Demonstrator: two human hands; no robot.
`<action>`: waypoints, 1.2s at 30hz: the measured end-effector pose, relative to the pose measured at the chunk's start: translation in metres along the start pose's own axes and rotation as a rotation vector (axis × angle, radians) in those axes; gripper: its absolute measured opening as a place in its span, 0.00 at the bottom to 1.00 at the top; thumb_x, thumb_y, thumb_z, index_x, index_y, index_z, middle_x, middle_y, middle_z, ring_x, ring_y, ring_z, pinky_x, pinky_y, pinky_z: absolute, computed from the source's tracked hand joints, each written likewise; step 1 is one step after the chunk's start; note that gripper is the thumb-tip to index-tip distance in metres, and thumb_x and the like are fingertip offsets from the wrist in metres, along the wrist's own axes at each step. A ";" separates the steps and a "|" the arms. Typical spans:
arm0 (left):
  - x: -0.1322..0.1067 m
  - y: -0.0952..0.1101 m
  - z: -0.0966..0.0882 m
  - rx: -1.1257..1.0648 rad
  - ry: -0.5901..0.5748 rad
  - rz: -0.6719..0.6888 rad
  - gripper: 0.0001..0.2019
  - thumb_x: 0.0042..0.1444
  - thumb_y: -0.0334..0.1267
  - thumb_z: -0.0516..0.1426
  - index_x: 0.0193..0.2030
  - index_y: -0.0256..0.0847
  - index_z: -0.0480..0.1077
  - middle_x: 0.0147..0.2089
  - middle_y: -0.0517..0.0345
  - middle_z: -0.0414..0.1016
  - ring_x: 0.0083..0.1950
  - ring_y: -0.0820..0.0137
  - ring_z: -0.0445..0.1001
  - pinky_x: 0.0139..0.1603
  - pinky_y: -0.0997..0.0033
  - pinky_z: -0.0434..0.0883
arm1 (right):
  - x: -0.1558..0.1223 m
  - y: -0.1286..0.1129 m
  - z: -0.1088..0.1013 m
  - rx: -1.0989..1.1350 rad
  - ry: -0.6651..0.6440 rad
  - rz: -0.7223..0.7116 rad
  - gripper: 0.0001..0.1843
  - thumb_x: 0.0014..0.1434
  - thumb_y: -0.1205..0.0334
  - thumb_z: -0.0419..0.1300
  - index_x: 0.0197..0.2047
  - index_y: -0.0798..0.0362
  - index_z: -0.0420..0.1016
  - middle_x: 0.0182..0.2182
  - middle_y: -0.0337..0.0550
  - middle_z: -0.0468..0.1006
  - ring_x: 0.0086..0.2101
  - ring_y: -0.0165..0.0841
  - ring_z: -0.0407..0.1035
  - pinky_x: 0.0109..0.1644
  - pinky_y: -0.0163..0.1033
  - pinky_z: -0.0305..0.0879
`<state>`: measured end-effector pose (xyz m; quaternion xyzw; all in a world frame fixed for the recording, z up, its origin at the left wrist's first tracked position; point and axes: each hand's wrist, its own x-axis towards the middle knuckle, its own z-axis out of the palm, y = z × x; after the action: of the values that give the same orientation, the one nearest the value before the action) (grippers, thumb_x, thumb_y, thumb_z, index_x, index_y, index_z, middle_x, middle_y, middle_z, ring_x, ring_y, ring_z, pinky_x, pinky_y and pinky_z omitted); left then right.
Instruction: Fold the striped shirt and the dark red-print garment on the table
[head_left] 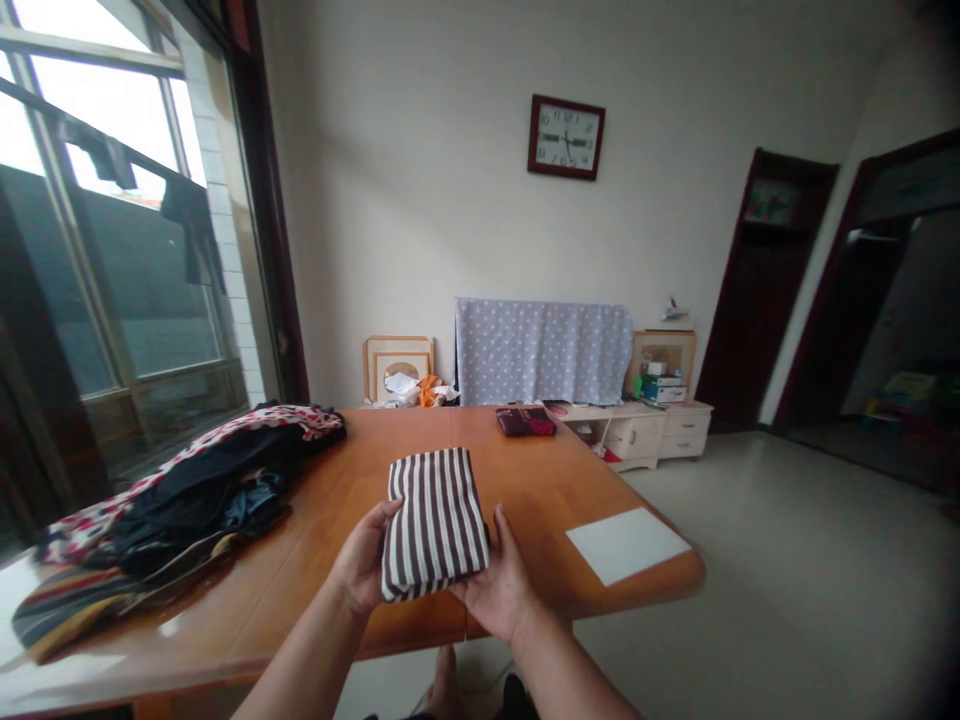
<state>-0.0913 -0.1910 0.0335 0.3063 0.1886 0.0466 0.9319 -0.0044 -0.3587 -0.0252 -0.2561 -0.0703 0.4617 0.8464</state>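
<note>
A folded garment with dark brown and white stripes (433,520) is held between my two hands above the near part of the wooden table (330,560). My left hand (364,558) grips its left side, thumb on top and the other fingers hidden beneath. On the right, my right hand (501,580) supports the lower right corner, with the thumb up along the edge and fingers under the cloth. Farther back on the table lies a folded dark maroon garment (526,421).
A heap of loose clothes (202,500) covers the table's left side. A white sheet (627,545) lies near the right corner. Beyond the table stand a low white cabinet (682,430) and a large panel under a dotted cloth (544,350). A window (112,220) is at left.
</note>
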 end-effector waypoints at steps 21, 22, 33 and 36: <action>-0.050 -0.020 -0.020 0.132 -0.276 -0.133 0.41 0.52 0.72 0.54 0.56 0.35 0.73 0.50 0.34 0.80 0.55 0.41 0.77 0.57 0.40 0.69 | -0.035 -0.063 -0.002 -0.649 -0.232 0.026 0.25 0.43 0.66 0.64 0.48 0.55 0.80 0.36 0.44 0.83 0.37 0.38 0.75 0.45 0.40 0.65; -0.051 -0.020 -0.019 0.137 -0.284 -0.127 0.40 0.53 0.72 0.54 0.56 0.37 0.73 0.50 0.36 0.80 0.54 0.41 0.78 0.56 0.40 0.70 | -0.034 -0.065 -0.005 -0.673 -0.230 0.041 0.25 0.43 0.66 0.64 0.48 0.55 0.81 0.36 0.44 0.83 0.37 0.38 0.75 0.45 0.40 0.65; -0.026 -0.019 -0.017 0.396 -0.186 0.007 0.25 0.52 0.32 0.68 0.57 0.38 0.71 0.50 0.41 0.80 0.47 0.57 0.81 0.55 0.55 0.74 | -0.023 -0.074 -0.019 -0.803 -0.192 0.121 0.23 0.45 0.65 0.68 0.47 0.56 0.80 0.39 0.45 0.83 0.38 0.37 0.75 0.48 0.41 0.65; -0.023 -0.017 -0.018 0.390 -0.184 0.035 0.23 0.51 0.30 0.68 0.54 0.39 0.72 0.50 0.43 0.80 0.45 0.58 0.81 0.53 0.57 0.75 | -0.023 -0.074 -0.024 -0.724 -0.155 0.078 0.24 0.47 0.62 0.71 0.49 0.55 0.80 0.43 0.47 0.83 0.42 0.38 0.75 0.52 0.43 0.64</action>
<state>-0.1197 -0.1994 0.0179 0.4870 0.1030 -0.0030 0.8673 0.0457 -0.4189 -0.0062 -0.5057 -0.2831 0.4569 0.6748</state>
